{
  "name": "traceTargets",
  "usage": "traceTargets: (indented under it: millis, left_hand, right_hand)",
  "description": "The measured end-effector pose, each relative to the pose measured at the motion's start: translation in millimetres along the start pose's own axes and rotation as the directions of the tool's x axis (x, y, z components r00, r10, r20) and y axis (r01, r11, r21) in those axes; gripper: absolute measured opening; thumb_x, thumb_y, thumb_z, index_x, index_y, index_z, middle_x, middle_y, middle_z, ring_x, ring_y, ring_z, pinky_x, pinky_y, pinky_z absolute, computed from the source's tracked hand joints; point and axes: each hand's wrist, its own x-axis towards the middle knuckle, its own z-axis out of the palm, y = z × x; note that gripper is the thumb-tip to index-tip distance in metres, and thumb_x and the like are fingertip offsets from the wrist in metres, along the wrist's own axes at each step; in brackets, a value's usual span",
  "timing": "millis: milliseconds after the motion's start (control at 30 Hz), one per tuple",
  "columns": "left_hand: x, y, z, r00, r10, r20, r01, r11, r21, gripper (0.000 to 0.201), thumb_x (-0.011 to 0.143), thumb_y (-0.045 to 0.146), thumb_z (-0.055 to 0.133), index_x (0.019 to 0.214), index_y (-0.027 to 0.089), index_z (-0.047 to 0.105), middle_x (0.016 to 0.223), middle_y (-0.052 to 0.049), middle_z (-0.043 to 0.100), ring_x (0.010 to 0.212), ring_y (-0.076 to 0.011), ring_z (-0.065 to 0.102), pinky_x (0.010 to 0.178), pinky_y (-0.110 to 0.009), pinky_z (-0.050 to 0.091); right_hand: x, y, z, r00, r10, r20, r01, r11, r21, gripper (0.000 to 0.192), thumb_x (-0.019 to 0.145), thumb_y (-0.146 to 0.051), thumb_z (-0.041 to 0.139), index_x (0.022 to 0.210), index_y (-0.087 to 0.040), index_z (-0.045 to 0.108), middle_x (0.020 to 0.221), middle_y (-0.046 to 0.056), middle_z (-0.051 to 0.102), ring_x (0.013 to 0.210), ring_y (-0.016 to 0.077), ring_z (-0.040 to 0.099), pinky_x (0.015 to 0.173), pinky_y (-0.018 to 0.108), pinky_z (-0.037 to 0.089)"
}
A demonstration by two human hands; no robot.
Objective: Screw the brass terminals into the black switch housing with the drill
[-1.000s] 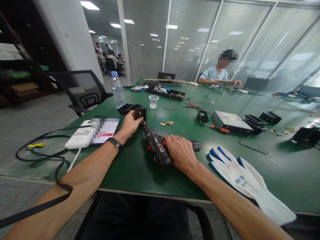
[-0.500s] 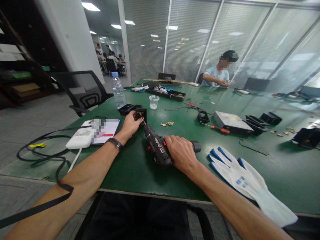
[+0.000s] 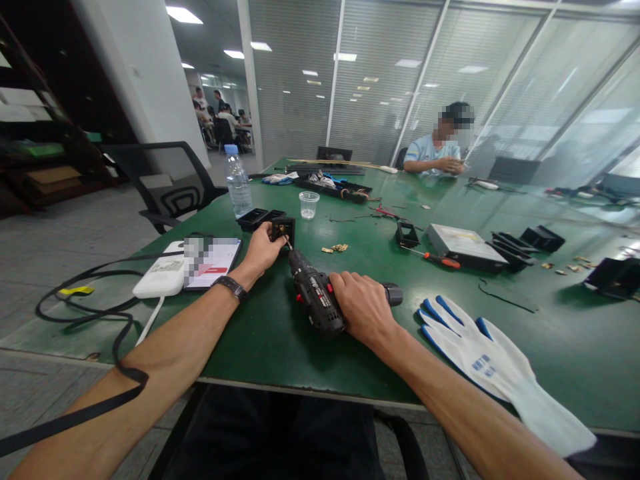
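Spanning the whole view, the green-topped work table carries a white-and-blue fabric work glove at the right and a white power bank at the left. Right hand is wrapped tight round the black cordless electric screwdriver lying mid-table, bit tip touching the small black plastic box part. Left hand pinches that part upright on the table, fingers closed on it.

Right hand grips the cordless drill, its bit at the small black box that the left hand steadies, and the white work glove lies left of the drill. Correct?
Not quite. In the head view the white work glove lies right of the cordless drill, not left. The right hand grips the drill, and the left hand steadies the small black box.
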Motion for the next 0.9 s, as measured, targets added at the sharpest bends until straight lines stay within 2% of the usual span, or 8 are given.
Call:
traceTargets:
  millis: [700,900]
  left_hand:
    - [1.9,-4.0,-0.1,1.000,0.000,0.000,0.000,1.000,0.006,0.037,0.072,0.023,0.073,0.108,0.016,0.062,0.112,-0.010,0.070,0.102,-0.0231,0.066,0.095,-0.039,0.050]
    - [2.0,-4.7,0.0,1.000,-0.009,-0.003,0.009,1.000,-0.008,0.037,0.071,0.022,0.073,0.107,0.017,0.063,0.110,-0.010,0.071,0.102,-0.0233,0.066,0.097,-0.039,0.049]
  right_hand:
    - [1.1,-0.1,-1.8,1.000,0.007,0.026,-0.008,1.000,0.004,0.018,0.087,-0.018,0.054,0.105,-0.021,0.053,0.098,0.007,0.066,0.089,0.0241,0.062,0.071,0.035,0.038]
    - [1.2,-0.1,-0.7,0.999,0.009,0.032,-0.009,1.000,0.005,0.027,0.082,-0.017,0.059,0.108,-0.020,0.052,0.101,0.008,0.066,0.091,0.0245,0.062,0.073,0.034,0.039]
